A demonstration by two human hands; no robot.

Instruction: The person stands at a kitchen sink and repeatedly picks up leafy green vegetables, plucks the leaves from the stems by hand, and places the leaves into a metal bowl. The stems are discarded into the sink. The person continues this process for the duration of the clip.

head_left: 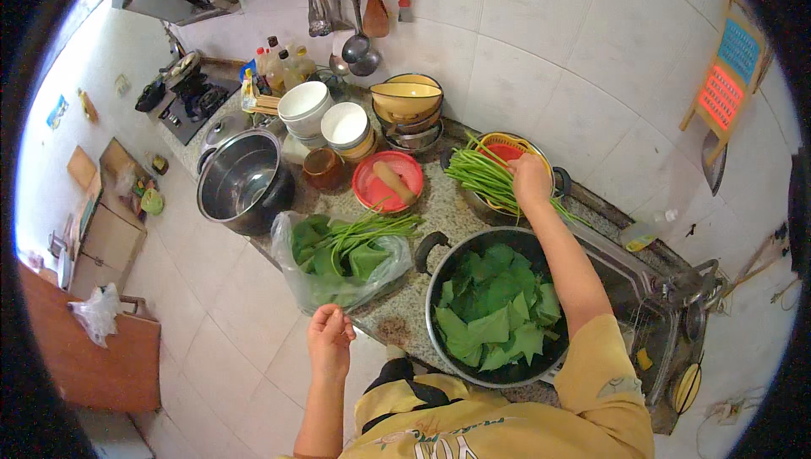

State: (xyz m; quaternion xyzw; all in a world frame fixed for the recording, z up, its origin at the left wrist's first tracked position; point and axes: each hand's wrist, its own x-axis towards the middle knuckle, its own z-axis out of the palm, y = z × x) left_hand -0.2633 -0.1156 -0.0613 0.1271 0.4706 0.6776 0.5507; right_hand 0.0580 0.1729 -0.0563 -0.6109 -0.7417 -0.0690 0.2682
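Note:
My right hand [530, 180] reaches to the back of the counter, its fingers closed on long green stems [486, 173]. These stems lie in a bundle across an orange-red colander [504, 148] set over a pot with dark handles. My left hand [331, 342] is held up beside a clear plastic bag [291, 273], with its fingers curled together; whatever they hold, if anything, is too small to make out. Inside the bag are leafy greens [365, 261] with long stems. Between my arms stands a large dark pot [432, 294] with broad green leaves [498, 307] in it.
A red basin [365, 165] holds a wooden rolling pin [394, 182]. Left of it stand a brown jar [324, 168], stacked white bowls [304, 104] and an empty steel pot [243, 173]. Yellow bowls [407, 96] sit against the wall. The sink [650, 324] is at the right.

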